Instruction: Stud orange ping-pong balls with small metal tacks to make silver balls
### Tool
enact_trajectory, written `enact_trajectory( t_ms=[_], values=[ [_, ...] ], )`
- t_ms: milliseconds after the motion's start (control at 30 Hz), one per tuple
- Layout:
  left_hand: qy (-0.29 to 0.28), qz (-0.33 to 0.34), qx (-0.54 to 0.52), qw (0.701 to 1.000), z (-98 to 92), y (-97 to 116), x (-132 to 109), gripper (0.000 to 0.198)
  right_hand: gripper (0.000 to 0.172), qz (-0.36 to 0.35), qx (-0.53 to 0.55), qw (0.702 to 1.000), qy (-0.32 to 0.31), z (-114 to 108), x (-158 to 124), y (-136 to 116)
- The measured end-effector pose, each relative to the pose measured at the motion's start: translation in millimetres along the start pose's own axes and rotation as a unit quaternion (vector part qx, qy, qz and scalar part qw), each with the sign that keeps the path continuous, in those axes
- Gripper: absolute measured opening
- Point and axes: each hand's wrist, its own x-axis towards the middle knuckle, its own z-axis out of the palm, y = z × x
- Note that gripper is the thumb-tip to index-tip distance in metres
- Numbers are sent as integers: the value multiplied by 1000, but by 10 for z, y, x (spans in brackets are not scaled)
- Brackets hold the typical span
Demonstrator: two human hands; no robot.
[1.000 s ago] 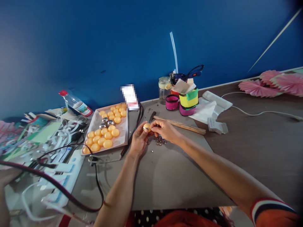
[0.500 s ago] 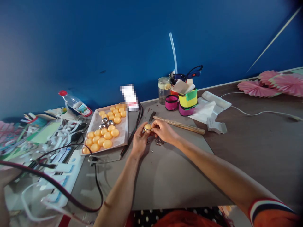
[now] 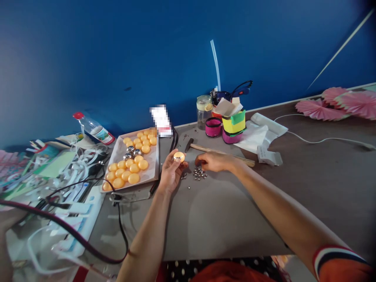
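My left hand is closed round a pale orange ball, with a strip of shiny silver bits showing on its front. My right hand has its fingers bent down at the back edge of a small pile of silver beads; whether a bead is between the fingertips is hidden. A few loose beads lie just below my left hand. Behind my right hand rests a hammer with a wooden handle. To the left, a shallow white box holds several orange balls and some silver-covered ones.
A tangle of cables and white strips fills the left side, with a tilted plastic bottle behind. At the back stand a glass jar, a magenta tape roll and a yellow container. A small white carton lies right.
My right hand has left the ball and moved right to the bead pile. My left hand has shifted slightly left with the ball, turning its silver strip toward me.
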Motion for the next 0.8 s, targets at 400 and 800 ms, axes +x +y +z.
enact_trajectory(
  t_ms=[400, 800],
  values=[
    [-11, 6, 33, 999, -14, -7, -12, 34, 18, -29, -39, 998, 44, 183, 60, -112],
    [-13, -5, 19, 1000, -12, 3, -23, 36, 9, -16, 233, 970, 59, 116, 61, -106]
  ],
)
